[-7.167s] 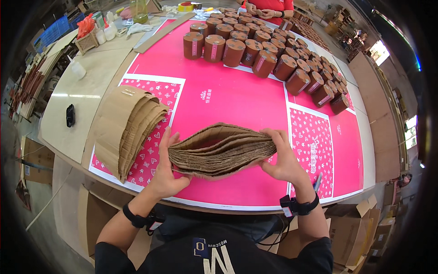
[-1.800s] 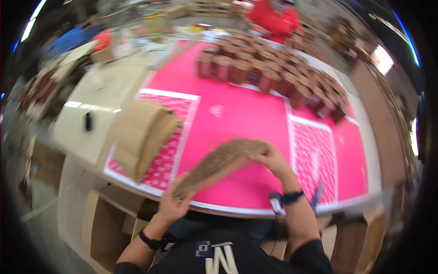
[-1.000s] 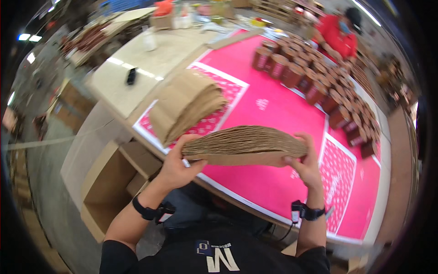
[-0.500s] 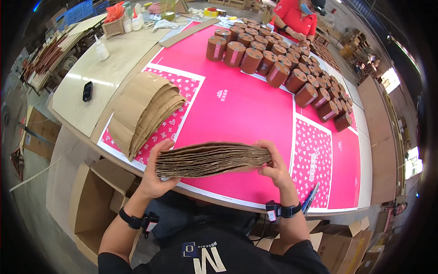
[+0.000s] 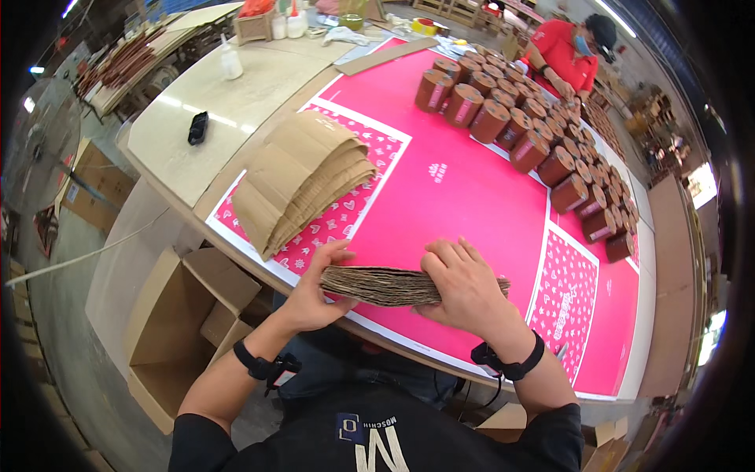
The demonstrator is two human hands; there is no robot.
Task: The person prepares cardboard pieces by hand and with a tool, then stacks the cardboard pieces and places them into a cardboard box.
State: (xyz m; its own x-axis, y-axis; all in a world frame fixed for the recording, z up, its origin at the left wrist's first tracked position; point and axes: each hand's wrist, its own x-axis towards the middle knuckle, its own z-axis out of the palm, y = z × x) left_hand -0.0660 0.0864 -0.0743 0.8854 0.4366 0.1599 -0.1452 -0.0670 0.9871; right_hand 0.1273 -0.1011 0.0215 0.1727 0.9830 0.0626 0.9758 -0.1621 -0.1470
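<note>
A thick stack of brown corrugated cardboard sheets [image 5: 377, 286] is held level above the near edge of the table, its layered edges facing me. My left hand [image 5: 318, 291] grips the stack's left end, thumb beneath and fingers behind. Over the right part lies my right hand [image 5: 465, 287], its fingers wrapped across the top and far side. Just beyond, to the left, a fanned pile of curved brown cardboard sheets [image 5: 303, 177] rests on the pink printed covering [image 5: 425, 228].
Many brown cylinders [image 5: 528, 151] stand in rows at the far right. Behind them a person in a red shirt [image 5: 562, 59] works. A black object [image 5: 198, 128] and a white squeeze bottle [image 5: 230, 61] sit on the left table. An open cardboard box [image 5: 169, 338] is below the left edge.
My right hand has moved from the stack's right end to over its top and far side. The stack looks pressed thinner. The view has shifted, moving the scene rightward.
</note>
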